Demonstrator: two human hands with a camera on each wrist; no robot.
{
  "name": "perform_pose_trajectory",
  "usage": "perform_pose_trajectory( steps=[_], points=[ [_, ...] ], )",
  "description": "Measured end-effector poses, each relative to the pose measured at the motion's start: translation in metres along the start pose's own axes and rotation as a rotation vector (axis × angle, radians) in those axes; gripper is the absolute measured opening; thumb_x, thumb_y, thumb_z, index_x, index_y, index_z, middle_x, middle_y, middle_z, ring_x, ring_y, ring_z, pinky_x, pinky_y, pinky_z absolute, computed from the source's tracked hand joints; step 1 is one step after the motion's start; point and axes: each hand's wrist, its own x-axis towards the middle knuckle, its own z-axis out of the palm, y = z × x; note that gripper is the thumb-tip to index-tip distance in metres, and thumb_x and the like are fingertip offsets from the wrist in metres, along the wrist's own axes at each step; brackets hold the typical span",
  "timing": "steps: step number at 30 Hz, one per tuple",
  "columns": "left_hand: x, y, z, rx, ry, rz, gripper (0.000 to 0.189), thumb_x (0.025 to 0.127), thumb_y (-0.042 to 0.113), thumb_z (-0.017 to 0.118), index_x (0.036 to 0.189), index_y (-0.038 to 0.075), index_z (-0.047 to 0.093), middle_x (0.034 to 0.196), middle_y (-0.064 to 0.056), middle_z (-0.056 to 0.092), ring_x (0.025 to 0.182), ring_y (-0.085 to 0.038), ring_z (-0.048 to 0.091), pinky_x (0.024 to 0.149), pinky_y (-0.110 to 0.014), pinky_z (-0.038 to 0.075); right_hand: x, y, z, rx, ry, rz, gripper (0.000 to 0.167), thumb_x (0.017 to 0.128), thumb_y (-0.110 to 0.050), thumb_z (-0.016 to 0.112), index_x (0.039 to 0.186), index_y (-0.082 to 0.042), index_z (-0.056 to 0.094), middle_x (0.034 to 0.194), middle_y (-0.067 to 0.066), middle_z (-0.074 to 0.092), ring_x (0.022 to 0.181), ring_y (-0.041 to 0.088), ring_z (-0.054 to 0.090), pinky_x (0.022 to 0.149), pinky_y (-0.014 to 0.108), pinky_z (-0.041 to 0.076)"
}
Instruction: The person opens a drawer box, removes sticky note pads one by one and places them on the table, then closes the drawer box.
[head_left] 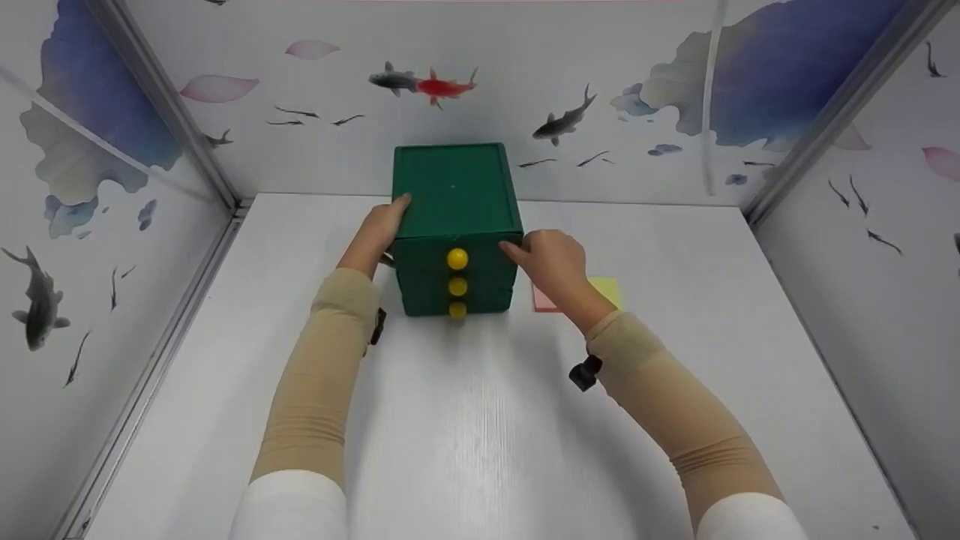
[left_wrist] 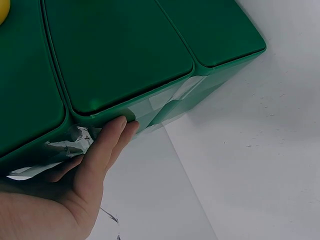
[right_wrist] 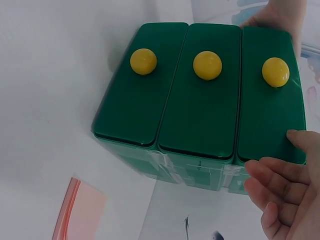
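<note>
A green box of three stacked drawers (head_left: 454,191) stands on the white table, its front facing me. Each drawer front carries a round yellow knob (right_wrist: 207,65), and the drawers sit flush. My left hand (head_left: 381,229) lies against the box's left side, thumb at the top edge. In the left wrist view its fingers (left_wrist: 106,142) stretch straight along that side, near strips of clear tape. My right hand (head_left: 553,259) is at the upper right front corner. Its thumb (right_wrist: 299,138) touches the top drawer's front while the bent fingers are by the right side.
Right of the box lie a pink paper pad (right_wrist: 86,212) and a yellow one (head_left: 606,289), partly covered by my right hand and wrist in the head view. A white wall (head_left: 300,150) printed with fish rises behind the box, and similar panels flank the table.
</note>
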Motion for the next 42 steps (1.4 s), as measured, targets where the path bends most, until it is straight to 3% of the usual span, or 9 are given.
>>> perform_pose_trajectory(
  steps=[14,23,28,34,42],
  points=[
    [0.000,-0.003,-0.001,-0.003,-0.003,0.017,0.077,0.099,0.060,0.029,0.150,0.002,0.031,0.131,-0.025,0.050,0.109,-0.039,0.058,0.084,-0.050,0.052,0.003,0.005,0.006,-0.001,0.012,0.008,0.056,0.095,-0.057,0.054,0.080,-0.006,0.074,0.066,0.004,0.063,0.065,0.022,0.057,0.061,0.035,0.049],
    [0.001,-0.001,-0.002,-0.010,-0.004,0.011,0.077,0.099,0.059,0.028,0.151,0.003,0.028,0.134,-0.024,0.047,0.111,-0.039,0.056,0.086,-0.050,0.051,-0.002,0.000,0.010,0.024,-0.014,0.016,0.054,0.096,-0.055,0.053,0.078,-0.007,0.071,0.060,0.003,0.053,0.062,0.022,0.052,0.057,0.032,0.039],
    [0.001,0.001,-0.002,-0.029,-0.016,0.018,0.077,0.099,0.059,0.029,0.152,0.002,0.026,0.135,-0.025,0.046,0.113,-0.040,0.055,0.088,-0.051,0.050,-0.008,-0.008,0.016,0.008,-0.031,-0.014,0.052,0.096,-0.054,0.054,0.074,-0.008,0.067,0.059,0.002,0.051,0.061,0.021,0.052,0.057,0.031,0.040],
    [0.000,0.002,-0.002,-0.031,-0.014,0.026,0.078,0.099,0.060,0.029,0.152,0.002,0.026,0.135,-0.025,0.046,0.113,-0.040,0.054,0.087,-0.051,0.051,-0.014,-0.017,0.030,0.007,-0.072,-0.046,0.044,0.096,-0.051,0.057,0.083,-0.010,0.069,0.065,0.001,0.059,0.065,0.021,0.055,0.062,0.031,0.047],
    [0.001,-0.002,0.000,-0.017,-0.007,0.029,0.078,0.099,0.060,0.030,0.152,0.002,0.028,0.135,-0.026,0.046,0.112,-0.041,0.055,0.087,-0.052,0.050,-0.021,-0.027,0.055,-0.051,-0.066,-0.139,0.040,0.095,-0.048,0.060,0.087,-0.010,0.069,0.063,-0.001,0.056,0.062,0.018,0.054,0.058,0.028,0.047]
  ],
)
